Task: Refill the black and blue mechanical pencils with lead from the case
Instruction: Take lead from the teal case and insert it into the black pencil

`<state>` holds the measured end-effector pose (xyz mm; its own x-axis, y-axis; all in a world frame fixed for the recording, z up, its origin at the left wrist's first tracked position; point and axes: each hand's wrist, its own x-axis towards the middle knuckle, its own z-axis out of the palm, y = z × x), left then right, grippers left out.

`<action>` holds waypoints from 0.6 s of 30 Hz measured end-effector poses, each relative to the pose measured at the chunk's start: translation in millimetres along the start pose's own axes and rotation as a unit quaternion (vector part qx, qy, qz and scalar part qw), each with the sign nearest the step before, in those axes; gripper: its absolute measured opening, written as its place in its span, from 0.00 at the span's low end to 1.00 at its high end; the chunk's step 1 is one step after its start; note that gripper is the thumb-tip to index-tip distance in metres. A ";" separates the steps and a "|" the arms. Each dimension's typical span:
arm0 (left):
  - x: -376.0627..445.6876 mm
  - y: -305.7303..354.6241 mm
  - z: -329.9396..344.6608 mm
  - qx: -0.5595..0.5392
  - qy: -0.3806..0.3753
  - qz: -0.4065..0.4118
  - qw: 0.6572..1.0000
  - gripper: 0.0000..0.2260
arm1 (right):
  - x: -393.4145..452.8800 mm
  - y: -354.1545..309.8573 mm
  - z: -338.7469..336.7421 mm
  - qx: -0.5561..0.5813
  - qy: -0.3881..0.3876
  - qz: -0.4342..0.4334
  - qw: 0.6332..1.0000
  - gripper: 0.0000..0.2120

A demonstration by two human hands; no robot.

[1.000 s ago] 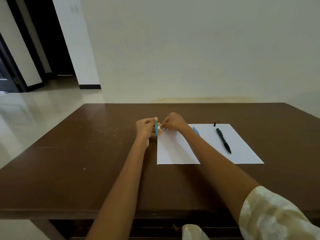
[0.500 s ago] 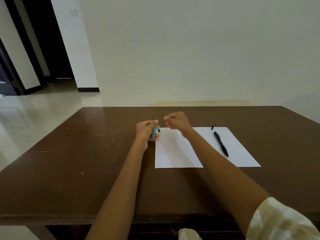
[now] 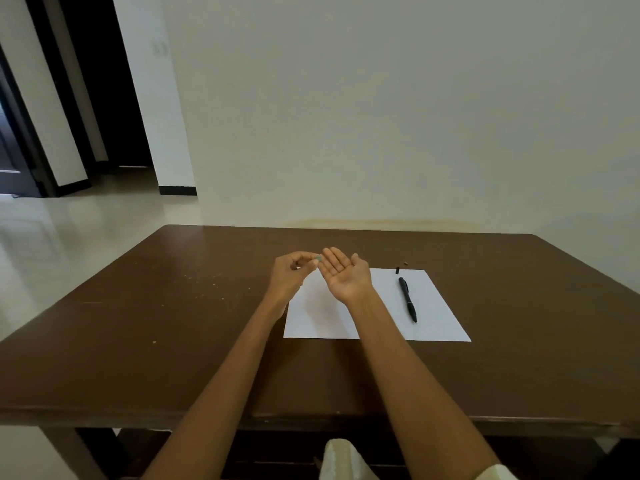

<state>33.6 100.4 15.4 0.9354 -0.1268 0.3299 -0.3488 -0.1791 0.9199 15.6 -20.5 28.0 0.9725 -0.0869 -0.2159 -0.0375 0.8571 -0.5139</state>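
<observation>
Pinching something small and bluish-grey between thumb and fingertips, the left hand [image 3: 291, 277] hovers above the table [image 3: 156, 323] at the left edge of the paper [image 3: 433, 303]. The held bit [image 3: 318, 259] pokes out just past the fingertips; it is too blurred to say whether it is the end of the blue pencil or a loose cap, and no more of a blue barrel shows from this head view. The rest of the left fingers are curled in toward the palm.

The right hand [image 3: 344, 275] lies just beside it, palm turned up, fingers straight and together, holding nothing that can be made out. Its fingertips come close to the bluish bit, nearly touching it.

The black pencil [image 3: 407, 299] lies on the right half of the paper, well apart from both hands, its tip pointing toward the near edge of the sheet. A small black cap [image 3: 398, 270] stands at the far edge of the paper, just beyond the pencil's far end. A tiny brown speck [image 3: 405, 262] sits on the bare wood near that cap. The lead case cannot be made out anywhere.

Both forearms reach in from the bottom, with a pale patterned sleeve [image 3: 491, 472] showing at the right corner.
</observation>
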 end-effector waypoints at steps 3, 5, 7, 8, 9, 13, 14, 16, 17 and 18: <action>1.4 -0.5 5.1 0.056 -0.022 0.039 0.997 0.06 | -1.3 -4.8 -1.2 0.003 -0.007 0.000 1.000 0.25; 2.1 0.2 10.2 0.096 -0.044 0.064 0.992 0.08 | -1.9 -8.0 -4.1 0.009 -0.011 0.001 1.000 0.25; 1.8 3.0 14.5 0.131 -0.068 0.082 0.986 0.09 | -2.4 -9.4 -8.1 0.011 -0.012 0.004 1.000 0.25; 2.0 5.2 15.8 0.147 -0.079 0.094 0.981 0.09 | -2.5 -9.7 -9.9 0.014 -0.013 0.005 1.000 0.24; 2.3 7.5 16.4 0.167 -0.089 0.107 0.976 0.09 | -2.7 -10.0 -11.8 0.020 -0.015 0.006 1.000 0.24; 7.7 14.1 16.3 0.258 -0.125 0.159 0.945 0.08 | -3.9 -12.1 -15.8 0.031 -0.024 0.012 0.999 0.24; 9.4 16.3 15.7 0.280 -0.137 0.172 0.934 0.08 | -4.1 -12.3 -15.5 0.032 -0.024 0.013 0.999 0.24; 12.5 21.6 14.8 0.321 -0.157 0.197 0.913 0.08 | -4.9 -11.2 -14.9 0.031 -0.027 0.016 0.999 0.24; 14.0 24.0 14.2 0.340 -0.164 0.202 0.904 0.08 | -5.0 -10.0 -14.6 0.030 -0.028 0.017 0.999 0.24; 15.5 25.9 13.7 0.355 -0.167 0.204 0.897 0.08 | -4.9 -9.1 -14.4 0.028 -0.029 0.018 0.999 0.24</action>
<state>38.2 80.4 41.5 0.6930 -0.5878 0.4174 -0.7183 -0.6117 0.3314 7.8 -35.2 21.8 0.9827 -0.0268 -0.1834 -0.0616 0.8861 -0.4593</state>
